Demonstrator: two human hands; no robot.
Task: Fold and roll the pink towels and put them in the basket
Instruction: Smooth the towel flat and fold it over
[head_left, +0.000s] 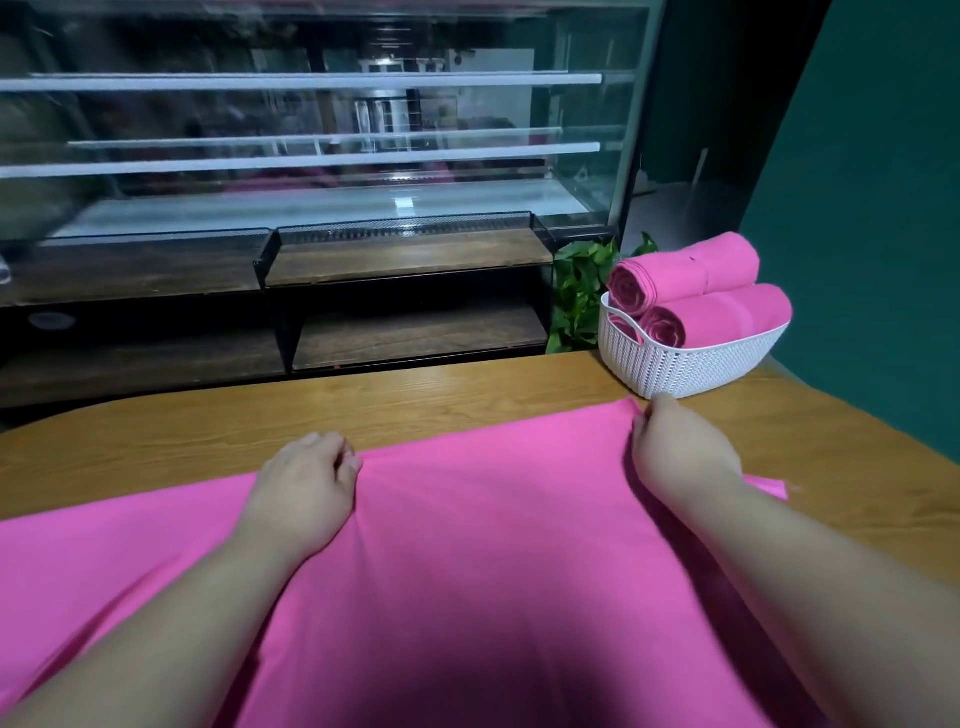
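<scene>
Head view, looking down over a wooden table (208, 426). Across the near edge, a flat pink towel (467, 545), spread wide and running out of frame at the bottom and left. Both hands on the towel's far edge, well apart, forearms stretched over the cloth. Left hand (306, 488) near the middle of that edge, fingers curled under, pinching the hem. Right hand (680, 452) at the towel's far right corner, fingers and thumb clamped on the cloth, with the corner raised in a small peak just ahead of the knuckles. Past the right wrist, a thin strip of pink cloth toward the table's right edge. At the far right corner of the table, a white woven basket (691, 364), just beside the right hand; cannot tell whether touching. In the basket, pink rolls (727, 314): two stacked and rising above the rim, ends spiralled toward the camera, and part of a third showing low through the left handle. Behind the basket, a leafy green plant (582, 291). Beyond the table's far edge, a dark wood-and-metal shelf (405, 260) and a glass case (311, 156). To the right, a green wall (857, 208).
</scene>
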